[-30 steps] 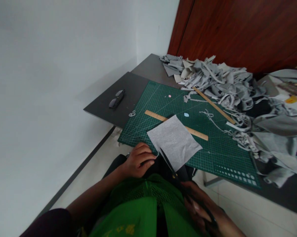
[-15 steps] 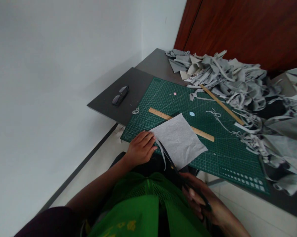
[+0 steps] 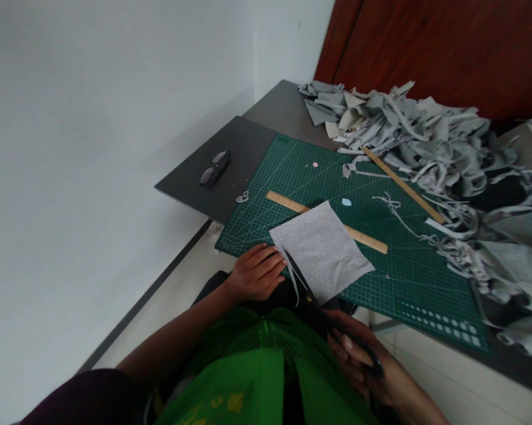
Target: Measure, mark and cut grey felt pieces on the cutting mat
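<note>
A pale grey square of fabric (image 3: 323,248) lies partly over a wooden ruler on the green cutting mat, its near corner past the mat's edge. My left hand (image 3: 257,273) is closed at the fabric's left edge, fingertips pinching it. A thin strip (image 3: 294,289), partly cut from that edge, dangles beside my fingers. My right hand (image 3: 352,354) grips the black handles of a pair of scissors (image 3: 309,298). The blades point up and left along the fabric's edge, between the strip and the main piece.
Under the fabric runs a wooden ruler (image 3: 367,239) on the cutting mat (image 3: 243,227). Another ruler (image 3: 407,188) lies near a large heap of grey fabric scraps (image 3: 451,136). Glasses (image 3: 215,169) rest on the dark table (image 3: 181,183) to the left. A blue chip (image 3: 346,202) sits on the mat.
My left hand has slid slightly down and right along the fabric's edge, uncovering the left corner. The scissors stay at the cut, their blades seeming a little more parted.
</note>
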A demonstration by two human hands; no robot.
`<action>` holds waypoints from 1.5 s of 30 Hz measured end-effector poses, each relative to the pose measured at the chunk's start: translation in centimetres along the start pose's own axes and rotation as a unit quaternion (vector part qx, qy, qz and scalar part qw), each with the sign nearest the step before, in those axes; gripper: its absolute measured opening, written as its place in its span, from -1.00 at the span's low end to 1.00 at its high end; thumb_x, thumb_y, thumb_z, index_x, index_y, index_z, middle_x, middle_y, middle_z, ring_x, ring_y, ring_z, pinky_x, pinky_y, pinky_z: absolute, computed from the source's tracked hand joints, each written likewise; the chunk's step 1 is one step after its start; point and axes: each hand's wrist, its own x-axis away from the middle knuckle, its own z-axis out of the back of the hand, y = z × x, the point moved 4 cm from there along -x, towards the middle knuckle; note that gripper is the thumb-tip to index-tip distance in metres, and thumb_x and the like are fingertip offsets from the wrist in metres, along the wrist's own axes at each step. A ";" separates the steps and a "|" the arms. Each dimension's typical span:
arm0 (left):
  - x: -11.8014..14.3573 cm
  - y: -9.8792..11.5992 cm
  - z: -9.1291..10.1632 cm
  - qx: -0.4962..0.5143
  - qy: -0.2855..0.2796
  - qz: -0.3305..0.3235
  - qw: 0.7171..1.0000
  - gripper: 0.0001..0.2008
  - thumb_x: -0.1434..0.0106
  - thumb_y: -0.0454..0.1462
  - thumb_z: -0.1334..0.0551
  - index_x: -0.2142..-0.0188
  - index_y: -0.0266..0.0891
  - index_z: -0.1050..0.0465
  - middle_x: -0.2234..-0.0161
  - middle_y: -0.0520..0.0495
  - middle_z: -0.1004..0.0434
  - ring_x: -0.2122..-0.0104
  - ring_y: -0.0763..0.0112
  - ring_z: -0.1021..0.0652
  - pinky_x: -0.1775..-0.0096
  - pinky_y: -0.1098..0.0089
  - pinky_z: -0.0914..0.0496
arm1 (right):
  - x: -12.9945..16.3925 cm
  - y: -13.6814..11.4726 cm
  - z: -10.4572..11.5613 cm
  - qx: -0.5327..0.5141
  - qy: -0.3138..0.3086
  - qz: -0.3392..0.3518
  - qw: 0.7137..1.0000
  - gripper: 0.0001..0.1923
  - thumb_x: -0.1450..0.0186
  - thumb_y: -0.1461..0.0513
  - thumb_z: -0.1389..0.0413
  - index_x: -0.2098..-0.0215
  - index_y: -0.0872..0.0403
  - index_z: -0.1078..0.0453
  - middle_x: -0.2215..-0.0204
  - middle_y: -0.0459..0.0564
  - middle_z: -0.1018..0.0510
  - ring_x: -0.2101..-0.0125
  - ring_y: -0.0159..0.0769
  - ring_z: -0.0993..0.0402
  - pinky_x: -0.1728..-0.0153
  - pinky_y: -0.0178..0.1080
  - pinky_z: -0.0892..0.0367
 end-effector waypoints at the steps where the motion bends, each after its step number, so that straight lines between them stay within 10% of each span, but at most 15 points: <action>1: 0.0 0.0 0.0 -0.001 0.001 -0.001 1.000 -0.69 -0.41 -0.23 -0.26 -0.09 -0.24 -0.57 0.03 -0.16 -0.71 -0.05 0.12 -0.66 -0.13 0.05 -0.56 | 0.1 0.1 0.1 0.001 0.001 -0.004 1.000 -0.28 -0.22 -0.21 -0.36 -0.18 -0.02 -0.42 0.51 -0.28 -0.25 0.68 -0.60 0.02 0.76 -0.52 -0.05; 45: -0.1 0.0 0.2 0.005 0.030 -0.011 0.999 -0.70 -0.45 -0.21 -0.20 -0.04 -0.34 -0.56 0.08 -0.16 -0.72 0.01 0.10 -0.65 -0.09 0.06 -0.58 | 0.7 2.0 0.3 0.040 0.090 -0.026 0.995 -0.20 -0.23 -0.16 -0.35 -0.31 -0.01 -0.33 0.54 -0.27 -0.27 0.71 -0.58 -0.02 0.78 -0.50 0.03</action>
